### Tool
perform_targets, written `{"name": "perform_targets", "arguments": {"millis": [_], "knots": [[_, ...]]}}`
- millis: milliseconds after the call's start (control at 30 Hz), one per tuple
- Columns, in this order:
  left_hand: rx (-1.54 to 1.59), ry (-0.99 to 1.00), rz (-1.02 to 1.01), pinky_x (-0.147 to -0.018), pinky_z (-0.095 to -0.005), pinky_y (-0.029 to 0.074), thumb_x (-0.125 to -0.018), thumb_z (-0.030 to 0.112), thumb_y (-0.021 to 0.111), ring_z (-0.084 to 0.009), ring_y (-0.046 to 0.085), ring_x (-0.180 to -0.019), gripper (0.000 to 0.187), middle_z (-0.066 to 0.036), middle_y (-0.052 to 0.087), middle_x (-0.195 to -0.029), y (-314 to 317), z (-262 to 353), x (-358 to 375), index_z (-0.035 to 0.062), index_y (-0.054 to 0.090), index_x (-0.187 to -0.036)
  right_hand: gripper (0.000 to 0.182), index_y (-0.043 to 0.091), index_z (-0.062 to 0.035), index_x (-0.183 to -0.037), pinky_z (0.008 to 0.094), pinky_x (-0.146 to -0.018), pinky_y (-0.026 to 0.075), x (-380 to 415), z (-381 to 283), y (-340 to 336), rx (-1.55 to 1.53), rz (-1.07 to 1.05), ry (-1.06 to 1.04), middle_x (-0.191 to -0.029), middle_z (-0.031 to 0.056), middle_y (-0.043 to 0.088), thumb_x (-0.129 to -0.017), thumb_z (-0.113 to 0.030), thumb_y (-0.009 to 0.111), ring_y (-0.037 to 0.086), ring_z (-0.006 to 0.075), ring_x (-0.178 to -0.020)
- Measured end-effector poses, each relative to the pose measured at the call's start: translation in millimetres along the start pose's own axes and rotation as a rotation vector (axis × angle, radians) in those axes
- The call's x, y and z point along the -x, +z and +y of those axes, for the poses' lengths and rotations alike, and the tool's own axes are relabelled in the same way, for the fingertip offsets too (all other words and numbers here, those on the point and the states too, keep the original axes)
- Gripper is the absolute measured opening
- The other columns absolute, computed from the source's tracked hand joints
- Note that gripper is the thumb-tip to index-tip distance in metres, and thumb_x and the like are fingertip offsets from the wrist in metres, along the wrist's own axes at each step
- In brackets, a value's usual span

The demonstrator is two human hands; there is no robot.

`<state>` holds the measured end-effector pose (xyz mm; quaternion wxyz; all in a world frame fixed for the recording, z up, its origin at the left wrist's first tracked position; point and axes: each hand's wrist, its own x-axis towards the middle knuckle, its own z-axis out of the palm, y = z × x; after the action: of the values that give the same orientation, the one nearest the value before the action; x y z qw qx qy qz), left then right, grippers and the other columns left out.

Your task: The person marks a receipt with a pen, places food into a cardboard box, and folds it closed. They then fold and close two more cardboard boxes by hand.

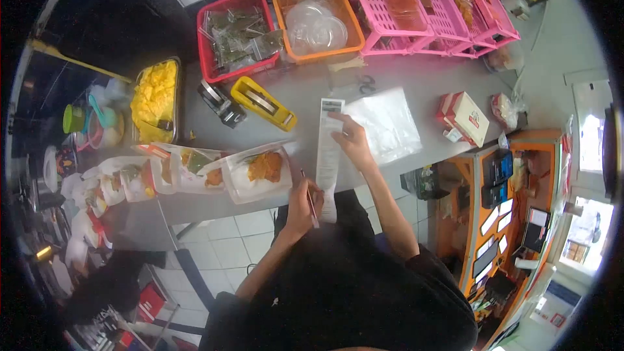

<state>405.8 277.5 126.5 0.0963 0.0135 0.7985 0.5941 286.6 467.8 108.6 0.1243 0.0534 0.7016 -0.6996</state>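
A long printed receipt lies on the steel counter, its lower end curling over the front edge. My left hand is closed around a slim pen beside the receipt's lower part. Higher up, my right hand rests on the paper's right side with its index finger stretched out over the print. An open white box holding brown fried food stands left of the receipt. Clear plastic bags lie just right of my right hand.
Several more food boxes line the counter's left front. Behind are a tray of yellow food, a yellow tape dispenser, a black one, a red basket, an orange basket and pink racks. A small carton stands right.
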Motion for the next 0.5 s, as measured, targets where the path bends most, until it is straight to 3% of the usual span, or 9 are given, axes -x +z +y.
{"name": "perform_targets", "arguments": {"millis": [67,100,200,233,333,367,400,467,500], "knots": [[-0.038,-0.052,0.032,-0.060,-0.0412,0.045,-0.085,0.000,0.064,-0.0312,0.058,-0.063,0.013,-0.015,0.058,-0.073,20,-34,5,0.0027,0.053,-0.092,0.054,0.057,-0.0049,-0.135,0.0309,-0.096,0.050,-22,39,-10,0.190,-0.048,-0.008,-0.135,0.0160,0.057,-0.083,0.006,0.062,0.060,0.0197,-0.113],[0.009,-0.292,-0.013,-0.067,-0.0468,0.047,-0.086,0.002,0.063,-0.0386,0.059,-0.074,0.014,-0.018,0.060,-0.081,31,-57,6,0.0025,0.053,-0.096,0.051,0.059,-0.0069,-0.132,0.0309,-0.095,0.051,-33,49,-13,0.375,-0.080,-0.020,-0.135,0.0179,0.057,-0.082,0.005,0.062,0.061,0.0222,-0.112],[-0.338,-0.122,0.140,-0.073,-0.0483,0.049,-0.088,0.002,0.063,-0.0406,0.060,-0.082,0.016,-0.018,0.061,-0.088,46,-43,4,0.0032,0.054,-0.101,0.050,0.060,-0.0097,-0.130,0.0354,-0.095,0.052,-41,62,-15,0.654,-0.125,-0.138,-0.133,0.0209,0.055,-0.082,0.003,0.065,0.061,0.0315,-0.112],[-0.492,0.043,0.232,-0.078,-0.0458,0.050,-0.089,0.002,0.063,-0.0400,0.061,-0.089,0.018,-0.017,0.063,-0.095,51,-41,0,0.0049,0.057,-0.105,0.050,0.058,-0.0077,-0.132,0.0415,-0.101,0.050,-49,77,-16,0.647,-0.177,-0.237,-0.131,0.0204,0.053,-0.083,-0.002,0.069,0.057,0.0374,-0.117],[-0.403,0.158,0.393,-0.082,-0.0441,0.050,-0.089,0.002,0.063,-0.0390,0.061,-0.092,0.022,-0.018,0.065,-0.101,63,-20,-11,0.0063,0.059,-0.109,0.051,0.056,-0.0011,-0.130,0.0446,-0.105,0.046,-47,82,-28,0.710,-0.187,-0.391,-0.129,0.0198,0.053,-0.080,0.001,0.067,0.051,0.0388,-0.123],[-0.403,0.221,0.423,-0.082,-0.0414,0.050,-0.097,0.012,0.061,-0.0318,0.063,-0.090,0.018,-0.016,0.066,-0.102,67,-31,-15,0.0034,0.060,-0.113,0.050,0.055,0.0004,-0.130,0.0432,-0.105,0.047,-48,80,-32,0.714,-0.206,-0.416,-0.131,0.0187,0.051,-0.081,-0.001,0.068,0.051,0.0382,-0.123],[-0.414,0.201,0.415,-0.082,-0.0414,0.050,-0.097,0.012,0.061,-0.0318,0.063,-0.090,0.018,-0.016,0.066,-0.102,75,-35,-21,0.0034,0.060,-0.113,0.050,0.055,0.0004,-0.130,0.0432,-0.105,0.047,-48,82,-35,0.699,-0.216,-0.400,-0.131,0.0187,0.051,-0.081,-0.001,0.068,0.051,0.0382,-0.123],[0.185,0.148,0.501,-0.080,-0.0343,0.050,-0.105,0.026,0.053,-0.0209,0.061,-0.084,0.029,-0.012,0.063,-0.094,90,-36,-41,0.0004,0.058,-0.116,0.051,0.055,0.0003,-0.130,0.0431,-0.104,0.047,-53,85,-40,0.672,-0.277,-0.417,-0.131,0.0183,0.051,-0.081,-0.001,0.069,0.051,0.0381,-0.123],[0.175,0.124,0.504,-0.080,-0.0343,0.050,-0.105,0.026,0.053,-0.0209,0.061,-0.084,0.029,-0.012,0.063,-0.094,96,-43,-51,0.0004,0.058,-0.116,0.054,0.054,0.0003,-0.132,0.0428,-0.103,0.048,-55,81,-42,0.689,-0.297,-0.424,-0.131,0.0179,0.050,-0.081,-0.002,0.071,0.052,0.0381,-0.123]]}}
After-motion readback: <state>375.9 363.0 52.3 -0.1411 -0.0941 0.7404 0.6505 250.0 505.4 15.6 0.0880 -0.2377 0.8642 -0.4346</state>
